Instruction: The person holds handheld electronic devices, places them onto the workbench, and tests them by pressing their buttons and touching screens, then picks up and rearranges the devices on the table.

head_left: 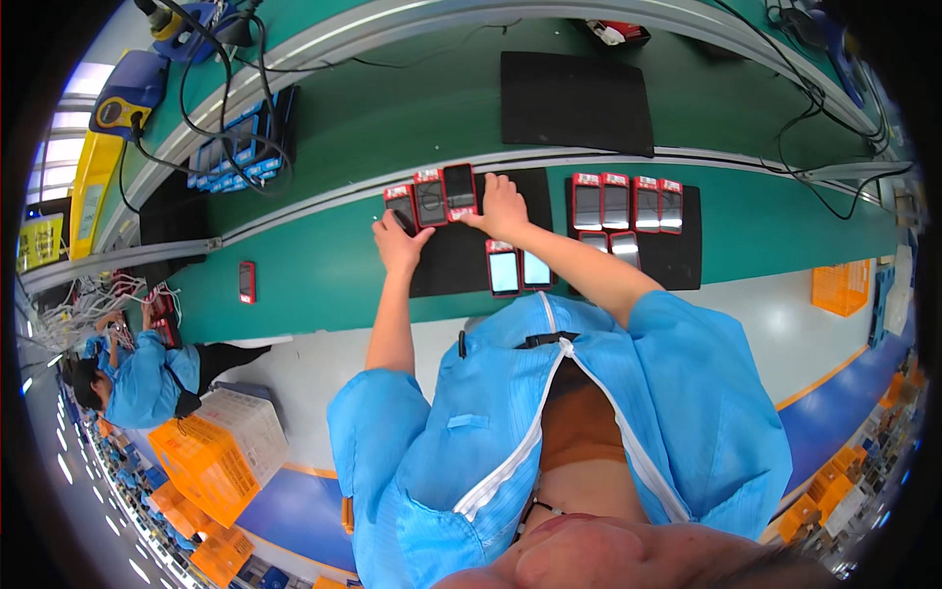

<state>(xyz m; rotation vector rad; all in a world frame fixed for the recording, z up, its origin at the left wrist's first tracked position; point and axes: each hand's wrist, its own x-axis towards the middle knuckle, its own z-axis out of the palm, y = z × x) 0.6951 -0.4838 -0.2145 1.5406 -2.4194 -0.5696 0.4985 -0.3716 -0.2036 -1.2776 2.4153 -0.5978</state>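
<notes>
A row of three red-framed handheld devices with dark screens lies at the far edge of a black mat (437,270) in front of me. My left hand (400,247) has its fingers and thumb around the lower end of the left device (399,199), partly hiding it. The middle device (430,199) lies between my hands. My right hand (504,210) is at the right device (459,189), its thumb at the lower corner and its other fingers apart beside the edge. Nearer me are two devices with lit screens, a left one (503,271) and a right one (537,269) partly behind my forearm.
Several similar devices (615,201) lie on a second black mat (684,265) at right. One device (246,282) lies alone on the green table (319,275). A metal rail (324,194) runs behind; blue-edged devices (240,147) and cables stand far left. Another person (147,378) works at left.
</notes>
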